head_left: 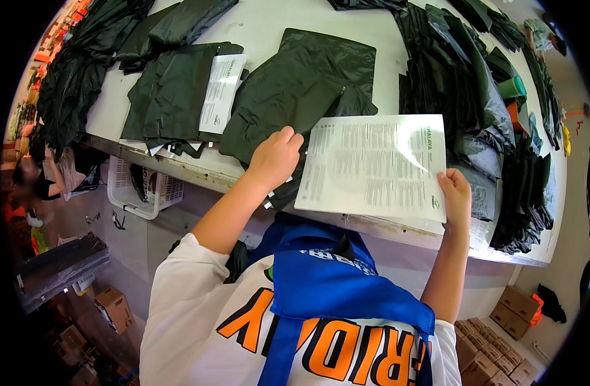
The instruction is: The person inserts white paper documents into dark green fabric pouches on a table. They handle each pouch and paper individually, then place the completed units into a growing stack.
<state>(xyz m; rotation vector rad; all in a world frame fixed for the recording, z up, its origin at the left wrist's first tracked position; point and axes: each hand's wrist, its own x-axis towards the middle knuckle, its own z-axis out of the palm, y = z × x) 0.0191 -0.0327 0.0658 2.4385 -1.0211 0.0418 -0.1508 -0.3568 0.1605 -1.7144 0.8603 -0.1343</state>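
Observation:
My right hand grips the right edge of a white printed sheet, thumb on top. The sheet is glossy and covered in small text, and it lies tilted over the table's near edge. My left hand is closed on the near part of a dark green fabric piece, smooth and slightly shiny like a flat bag. The sheet's left edge is beside my left fingers and covers part of the fabric. What my left fingertips pinch is partly hidden.
Dark green pieces with a white printed sheet lie to the left on the pale table. More dark fabric is heaped at far left and right. A white basket stands below the table edge. Cardboard boxes stand lower right.

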